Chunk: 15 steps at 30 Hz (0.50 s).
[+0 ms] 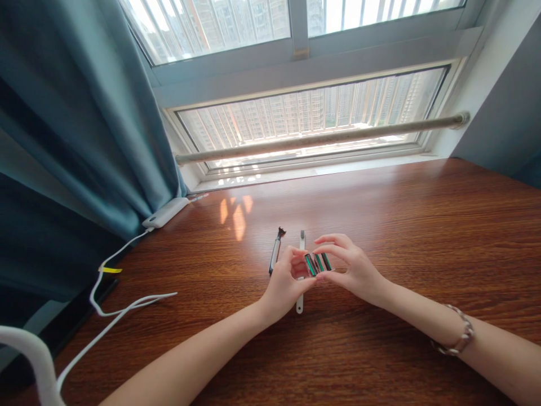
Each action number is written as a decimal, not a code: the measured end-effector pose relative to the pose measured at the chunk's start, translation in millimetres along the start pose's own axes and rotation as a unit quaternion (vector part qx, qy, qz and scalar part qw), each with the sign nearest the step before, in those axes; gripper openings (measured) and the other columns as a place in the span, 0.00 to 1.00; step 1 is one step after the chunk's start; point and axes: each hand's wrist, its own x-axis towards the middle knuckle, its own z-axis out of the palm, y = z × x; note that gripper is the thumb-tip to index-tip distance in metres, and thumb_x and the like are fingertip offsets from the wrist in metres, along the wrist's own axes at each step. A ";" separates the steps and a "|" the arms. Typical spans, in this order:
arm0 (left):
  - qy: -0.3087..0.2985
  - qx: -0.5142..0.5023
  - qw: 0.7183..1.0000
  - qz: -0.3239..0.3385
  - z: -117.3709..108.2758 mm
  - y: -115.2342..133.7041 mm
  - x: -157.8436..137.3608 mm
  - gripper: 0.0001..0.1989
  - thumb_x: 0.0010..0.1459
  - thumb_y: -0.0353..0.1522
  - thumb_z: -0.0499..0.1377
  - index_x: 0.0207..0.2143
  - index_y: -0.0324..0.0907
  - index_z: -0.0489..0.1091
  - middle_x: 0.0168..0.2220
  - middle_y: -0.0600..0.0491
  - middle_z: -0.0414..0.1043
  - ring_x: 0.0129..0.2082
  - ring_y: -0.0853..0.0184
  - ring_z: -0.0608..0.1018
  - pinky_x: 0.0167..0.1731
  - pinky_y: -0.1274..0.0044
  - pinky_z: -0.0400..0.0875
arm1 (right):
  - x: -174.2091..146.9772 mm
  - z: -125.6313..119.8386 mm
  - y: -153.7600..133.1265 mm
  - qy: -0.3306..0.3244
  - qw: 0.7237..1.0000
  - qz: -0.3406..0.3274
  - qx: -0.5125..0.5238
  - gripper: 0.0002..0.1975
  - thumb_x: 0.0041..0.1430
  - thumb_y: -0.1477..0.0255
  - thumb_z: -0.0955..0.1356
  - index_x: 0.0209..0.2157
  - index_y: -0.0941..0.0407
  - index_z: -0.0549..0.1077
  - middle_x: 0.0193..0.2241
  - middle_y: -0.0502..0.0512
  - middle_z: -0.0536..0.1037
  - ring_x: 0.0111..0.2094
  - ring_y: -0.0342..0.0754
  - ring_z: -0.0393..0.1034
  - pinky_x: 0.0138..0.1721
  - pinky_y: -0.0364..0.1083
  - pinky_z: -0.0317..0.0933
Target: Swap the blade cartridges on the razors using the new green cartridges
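Between my two hands is a small clear pack of razor cartridges (318,264), with dark heads striped in green. My left hand (289,277) pinches its left end between thumb and fingers. At the right end, my right hand (350,267) grips it with the thumb below and the fingers arched above. A white toothbrush (300,304) lies under the pack and my left hand, its middle hidden and its grey bristles pointing toward the window. Just left of it rests a razor (275,252) with a black and silver handle; its head end looks dark and ragged.
The brown wooden table (380,349) reaches to the window sill. A white power strip (165,213) lies by the blue curtain (105,113) at the left. A white cable (122,307) with a yellow tag (110,270) loops across the table's left side.
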 end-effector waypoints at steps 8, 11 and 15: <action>0.003 0.001 1.000 -0.009 -1.8 -1.6 0.4 0.20 0.44 0.27 0.63 0.35 0.41 0.54 0.37 0.51 0.69 0.39 0.66 0.73 0.38 0.73 0.68 | 1.7 -4.3 4.8 -0.011 0.994 -0.070 -0.083 0.16 0.48 0.68 0.69 0.41 0.54 0.69 0.45 0.57 0.66 0.48 0.52 0.55 0.49 0.52 0.55; 0.007 0.007 1.000 -0.008 -1.8 -1.2 0.0 0.20 0.44 0.26 0.63 0.35 0.41 0.55 0.37 0.51 0.69 0.38 0.67 0.74 0.38 0.73 0.69 | 1.8 -2.8 4.0 -0.001 0.997 -0.049 -0.058 0.16 0.47 0.68 0.69 0.40 0.54 0.69 0.43 0.57 0.67 0.47 0.51 0.57 0.48 0.51 0.56; 0.008 0.014 1.000 -0.010 -1.3 -0.3 -0.5 0.21 0.43 0.26 0.63 0.35 0.41 0.54 0.36 0.51 0.69 0.38 0.66 0.74 0.38 0.72 0.69 | 1.8 -0.2 4.4 -0.006 1.000 -0.007 -0.013 0.17 0.45 0.69 0.70 0.39 0.54 0.68 0.42 0.56 0.68 0.46 0.50 0.59 0.47 0.50 0.57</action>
